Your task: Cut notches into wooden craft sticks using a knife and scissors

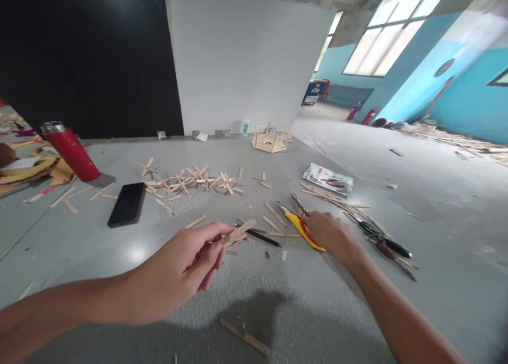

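Observation:
My left hand (194, 261) pinches a wooden craft stick (243, 228) between thumb and fingers, tilted up to the right. More stick pieces show just below it, and I cannot tell whether they are also held. My right hand (327, 230) is closed around red-handled pliers (304, 225), their metal jaws pointing away from me; the fingers hide most of the handles. Under and beside this hand lies a yellow utility knife (296, 224). A black pen (264, 238) rests between the two hands, with loose sticks around it.
Craft sticks (194, 179) are heaped across the middle. Farther back stands a small stick-built frame (272, 140) near a glue bottle (246, 127). At left are a phone (127, 204) and a red flask (71, 149). Black-handled tools (387, 241) and a white packet (327, 179) lie at right.

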Demonstrator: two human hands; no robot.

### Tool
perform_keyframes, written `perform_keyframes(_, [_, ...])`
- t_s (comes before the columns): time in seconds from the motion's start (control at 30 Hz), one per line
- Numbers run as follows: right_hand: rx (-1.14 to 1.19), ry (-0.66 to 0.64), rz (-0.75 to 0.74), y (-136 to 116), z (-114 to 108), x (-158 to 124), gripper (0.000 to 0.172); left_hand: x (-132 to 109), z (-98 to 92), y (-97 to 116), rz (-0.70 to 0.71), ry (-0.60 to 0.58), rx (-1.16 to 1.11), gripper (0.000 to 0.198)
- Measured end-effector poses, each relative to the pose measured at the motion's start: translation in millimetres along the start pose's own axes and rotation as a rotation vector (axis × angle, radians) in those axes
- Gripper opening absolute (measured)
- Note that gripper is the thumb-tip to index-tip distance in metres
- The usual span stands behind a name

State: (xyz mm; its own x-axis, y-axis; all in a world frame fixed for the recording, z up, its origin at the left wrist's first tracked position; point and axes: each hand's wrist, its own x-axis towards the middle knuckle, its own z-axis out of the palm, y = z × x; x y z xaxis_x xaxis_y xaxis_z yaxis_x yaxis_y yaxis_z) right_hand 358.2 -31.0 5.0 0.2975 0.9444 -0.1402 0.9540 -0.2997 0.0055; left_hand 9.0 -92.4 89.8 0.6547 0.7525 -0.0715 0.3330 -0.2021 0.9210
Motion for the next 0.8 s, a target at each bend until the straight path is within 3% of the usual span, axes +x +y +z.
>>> perform_keyframes(0.13, [-0.024, -0.117, 0.064, 14.6, 14.4, 11.7, 0.030, -3.4, -1.3, 1.8, -0.081, -0.019, -0.103, 0.029])
perform_keyframes(0.27, [0.016, -0.112, 0.077, 18.7, 17.5, 15.8, 0.032, -5.4, 0.1, 7.0, -0.097, -0.025, -0.138, 0.030])
perform_keyframes(0.37, [0.078, -0.014, 0.091, 17.5, 12.8, 16.3, 0.031, -6.5, -0.2, 15.9, -0.090, -0.043, -0.111, 0.034])
perform_keyframes(0.53, [0.278, 0.280, 0.130, 9.9, -8.8, 12.1, 0.023, -7.8, -0.6, 25.2, -0.082, -0.052, -0.129, 0.034])
perform_keyframes(0.6, [0.420, 0.362, 0.115, 3.6, -19.1, 9.0, 0.030, -8.9, -0.4, 26.3, -0.080, -0.043, -0.141, 0.034])
perform_keyframes(0.67, [0.600, 0.358, 0.046, -6.7, -27.0, 0.6, 0.044, -9.9, -0.5, 27.1, -0.079, -0.038, -0.141, 0.035])
perform_keyframes(0.8, [0.966, 0.157, -0.241, -41.3, -32.1, -44.3, 0.080, -9.5, -1.7, 27.2, -0.103, -0.051, -0.138, 0.039])
